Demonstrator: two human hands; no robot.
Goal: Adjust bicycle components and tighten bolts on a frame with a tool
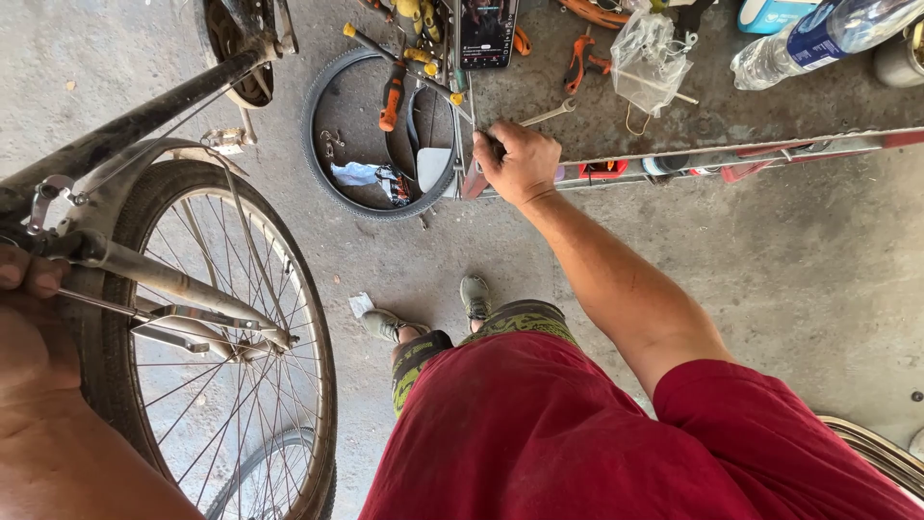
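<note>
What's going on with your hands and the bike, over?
Left hand gripping bike frame above the wheel. Right hand closed on a wrench by the loose tyre. Nothing blocking.

Bicycle wheel (226, 347) stands left of the feet; a loose tyre (371, 135) lies ahead on the floor – phone (486, 31) beyond it, water bottle (818, 39) far right

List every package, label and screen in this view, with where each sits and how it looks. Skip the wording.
Upright rectangular phone with a lit dark screen: top centre, among the hand tools.
Clear plastic water bottle with a blue label: lying at top right.
Light blue and white box: top edge, left of the bottle, mostly cut off.
Crumpled clear plastic bag: between phone and bottle.
Crumpled white-and-blue wrapper: inside the loose black tyre.
</note>
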